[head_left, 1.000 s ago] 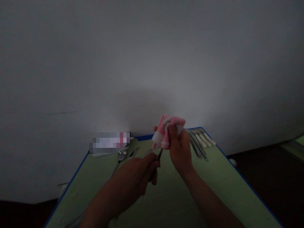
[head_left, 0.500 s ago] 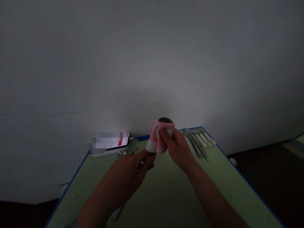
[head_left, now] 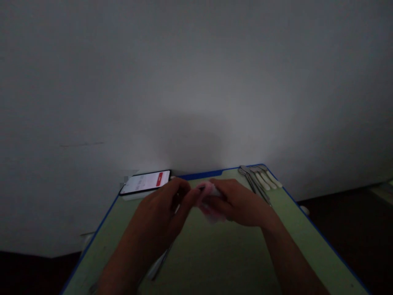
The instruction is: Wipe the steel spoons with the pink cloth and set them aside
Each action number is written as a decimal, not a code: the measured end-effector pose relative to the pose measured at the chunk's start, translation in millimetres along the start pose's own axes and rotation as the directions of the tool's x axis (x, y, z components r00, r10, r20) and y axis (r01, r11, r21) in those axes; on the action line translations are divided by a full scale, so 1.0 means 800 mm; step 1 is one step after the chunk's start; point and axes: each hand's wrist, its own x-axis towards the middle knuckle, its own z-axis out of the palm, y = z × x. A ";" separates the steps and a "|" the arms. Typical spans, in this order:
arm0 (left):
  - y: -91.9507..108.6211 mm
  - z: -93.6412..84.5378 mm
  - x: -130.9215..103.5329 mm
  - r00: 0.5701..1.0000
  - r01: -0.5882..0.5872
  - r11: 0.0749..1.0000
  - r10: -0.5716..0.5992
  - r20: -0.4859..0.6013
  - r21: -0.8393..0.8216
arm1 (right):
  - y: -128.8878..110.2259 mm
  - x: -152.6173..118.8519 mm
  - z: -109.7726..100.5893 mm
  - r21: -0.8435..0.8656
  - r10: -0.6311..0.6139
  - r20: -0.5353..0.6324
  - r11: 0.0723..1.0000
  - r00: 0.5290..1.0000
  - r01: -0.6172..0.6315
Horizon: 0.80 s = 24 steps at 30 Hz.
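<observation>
Fingers [head_left: 217, 203] on cloth [head_left: 210, 189], phone screen [head_left: 145, 183] illegible

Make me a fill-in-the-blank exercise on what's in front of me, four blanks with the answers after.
1. The phone lies toward the person's ____ side of the table.
2. The trim along the table's edge is coloured ____.
3. The solid block on the phone's screen is coloured ____.
4. The right hand holds a cloth that is white and ____.

Missing words: left; blue; red; pink.
</observation>
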 end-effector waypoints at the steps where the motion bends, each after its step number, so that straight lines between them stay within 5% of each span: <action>1: 0.000 0.001 -0.001 0.999 -0.031 0.999 0.030 0.038 0.020 | -0.001 -0.002 0.000 -0.013 -0.001 0.033 1.000 0.999 0.001; 6: -0.002 0.002 -0.003 0.978 -0.131 0.987 0.112 0.177 0.097 | -0.002 -0.007 -0.001 -0.011 0.019 0.124 1.000 0.992 -0.018; 13: -0.008 0.002 0.001 0.970 -0.181 0.964 0.143 0.196 0.193 | 0.009 -0.003 0.000 0.066 -0.049 0.183 0.997 0.982 0.037; 24: -0.054 -0.023 -0.004 0.998 0.010 0.992 -0.003 -0.059 0.126 | 0.016 -0.022 -0.033 0.041 0.034 0.209 0.998 0.977 -0.044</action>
